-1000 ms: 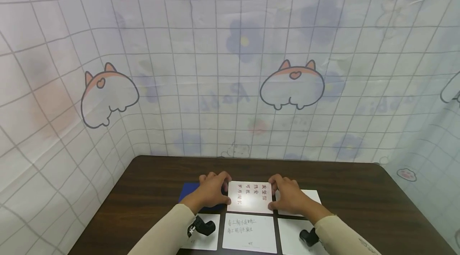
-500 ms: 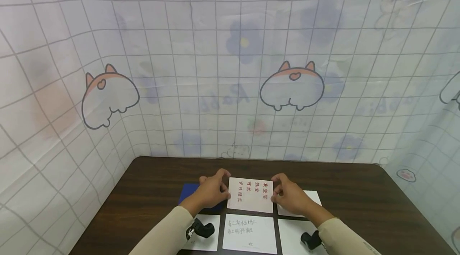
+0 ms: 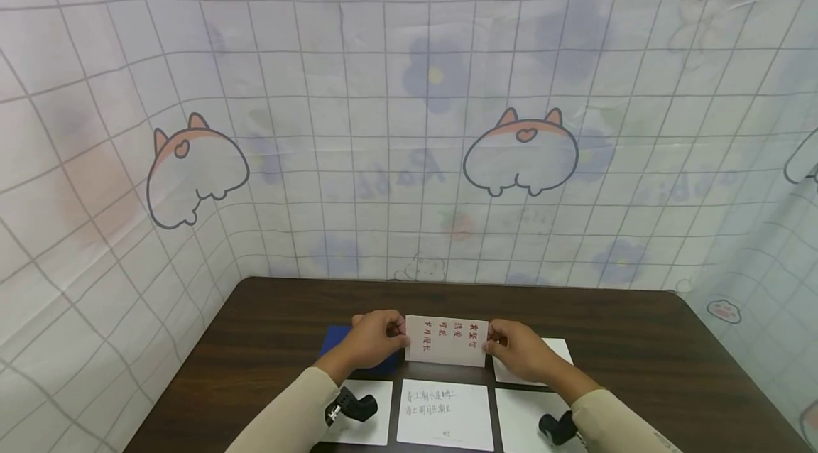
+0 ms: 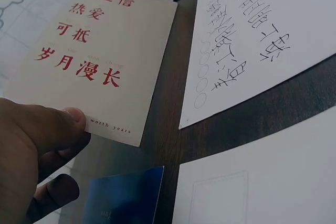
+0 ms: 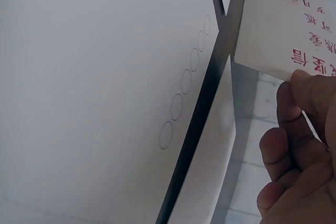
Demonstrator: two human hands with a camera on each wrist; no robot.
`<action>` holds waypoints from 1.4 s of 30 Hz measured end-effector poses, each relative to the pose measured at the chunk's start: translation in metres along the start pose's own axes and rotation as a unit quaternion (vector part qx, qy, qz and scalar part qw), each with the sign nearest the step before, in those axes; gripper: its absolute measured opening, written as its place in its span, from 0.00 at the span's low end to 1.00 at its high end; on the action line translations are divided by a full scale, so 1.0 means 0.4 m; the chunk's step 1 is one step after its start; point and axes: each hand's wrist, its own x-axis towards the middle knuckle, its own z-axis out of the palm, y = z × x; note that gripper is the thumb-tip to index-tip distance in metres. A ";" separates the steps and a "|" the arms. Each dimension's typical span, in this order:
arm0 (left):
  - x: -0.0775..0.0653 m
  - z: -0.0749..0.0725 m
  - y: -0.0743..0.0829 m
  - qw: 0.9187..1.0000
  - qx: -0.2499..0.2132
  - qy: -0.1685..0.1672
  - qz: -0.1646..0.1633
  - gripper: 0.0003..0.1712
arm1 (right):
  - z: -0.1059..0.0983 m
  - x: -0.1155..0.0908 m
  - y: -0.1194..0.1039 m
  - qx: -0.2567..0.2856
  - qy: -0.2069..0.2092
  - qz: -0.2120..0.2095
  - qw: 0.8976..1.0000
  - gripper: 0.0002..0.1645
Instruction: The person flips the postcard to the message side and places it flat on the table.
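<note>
A cream postcard (image 3: 445,341) with red Chinese characters is held up off the table, tilted toward the head camera. My left hand (image 3: 377,338) pinches its left edge, thumb in front. At the opposite edge, my right hand (image 3: 519,350) pinches it between thumb and fingers. In the left wrist view the left thumb (image 4: 73,119) presses on the printed face of the card. The right wrist view shows the right thumb (image 5: 310,85) at the card's corner, the other fingers curled below.
Below the raised card lies a white card (image 3: 445,416) with handwriting. White cards flank it at left (image 3: 373,432) and right (image 3: 519,414). A dark blue card (image 3: 334,339) sits by the left hand, another white card (image 3: 559,348) by the right. A patterned curtain (image 3: 409,119) stands behind the table (image 3: 268,311).
The postcard has gone from lying nearly flat to being lifted and tilted up, its near edge now farther from the handwritten card. Both hands have risen with it.
</note>
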 end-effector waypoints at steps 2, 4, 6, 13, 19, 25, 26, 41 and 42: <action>-0.003 -0.004 -0.001 1.000 -0.006 -0.004 0.003 0.09 | -0.003 -0.002 -0.002 0.003 -0.003 -0.005 1.000 0.06; -0.004 -0.007 0.000 1.000 -0.012 -0.010 0.003 0.09 | -0.006 -0.003 -0.004 0.006 -0.007 -0.008 1.000 0.06; -0.005 -0.009 0.000 1.000 -0.014 -0.015 0.003 0.09 | -0.008 -0.004 -0.005 0.009 -0.010 -0.010 1.000 0.06; -0.007 -0.016 0.008 1.000 -0.020 -0.017 0.010 0.08 | -0.014 -0.006 -0.002 0.012 -0.011 -0.023 1.000 0.06; -0.008 -0.014 0.006 0.999 -0.026 -0.017 0.011 0.08 | -0.017 -0.007 -0.005 0.011 -0.008 -0.020 1.000 0.06; -0.010 -0.014 -0.002 0.999 -0.037 -0.011 0.021 0.08 | -0.016 -0.015 -0.003 0.019 -0.001 -0.022 1.000 0.03; -0.011 -0.015 -0.003 0.999 -0.039 -0.013 0.021 0.08 | -0.016 -0.016 -0.001 0.020 -0.001 -0.022 1.000 0.03; -0.015 -0.013 -0.008 0.999 -0.024 -0.017 0.018 0.09 | -0.010 -0.014 0.007 0.012 0.001 -0.017 1.000 0.07; -0.015 -0.012 -0.008 0.999 -0.022 -0.017 0.016 0.10 | -0.010 -0.014 0.007 0.012 0.001 -0.017 1.000 0.07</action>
